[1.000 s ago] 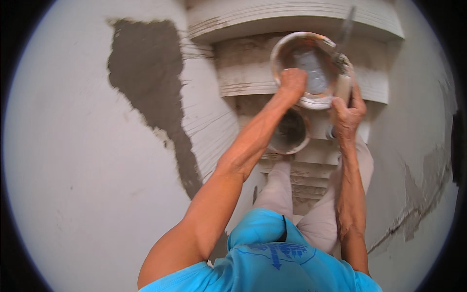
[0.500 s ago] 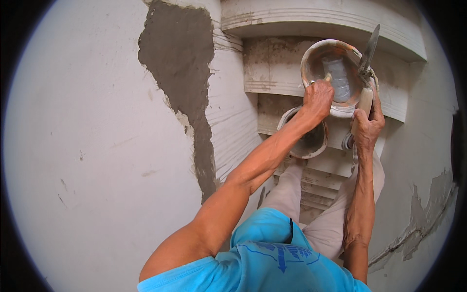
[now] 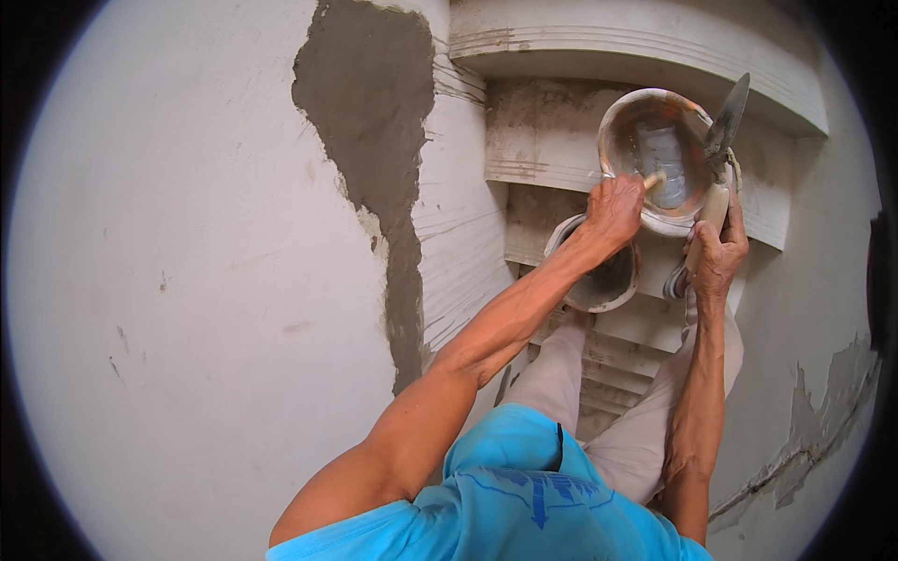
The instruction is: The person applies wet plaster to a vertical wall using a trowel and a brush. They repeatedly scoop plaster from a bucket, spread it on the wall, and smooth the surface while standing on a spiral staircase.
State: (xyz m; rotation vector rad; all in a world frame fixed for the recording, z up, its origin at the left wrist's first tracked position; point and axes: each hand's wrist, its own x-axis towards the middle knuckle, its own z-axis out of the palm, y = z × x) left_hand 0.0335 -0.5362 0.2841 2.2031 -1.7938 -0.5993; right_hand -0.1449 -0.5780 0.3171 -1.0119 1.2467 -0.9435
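My left hand [image 3: 615,210] is closed at the near-left rim of a round, stained bucket [image 3: 617,117]. A short pale wooden end [image 3: 655,179] sticks out of this fist over the bucket; the rest of that tool is hidden. Inside the bucket lies a wet, greyish-white patch. In my right hand [image 3: 718,257] is a pointing trowel [image 3: 728,117], its wooden handle gripped and its mortar-smeared blade pointing up and away. The right fingers reach up beside the bucket's right rim. Below the left wrist stands a second, darker bucket [image 3: 613,280].
Pale stairs [image 3: 561,168] rise ahead, with more steps between my legs. On the left wall [image 3: 215,234] runs a large patch of grey mortar [image 3: 369,103], narrowing downward. The right wall has a crack with broken plaster [image 3: 804,444].
The view has shifted, so stairs and buckets appear slightly lower and farther right. The wooden end in my left hand has swung right and nearer to me. The trowel stays in my right hand.
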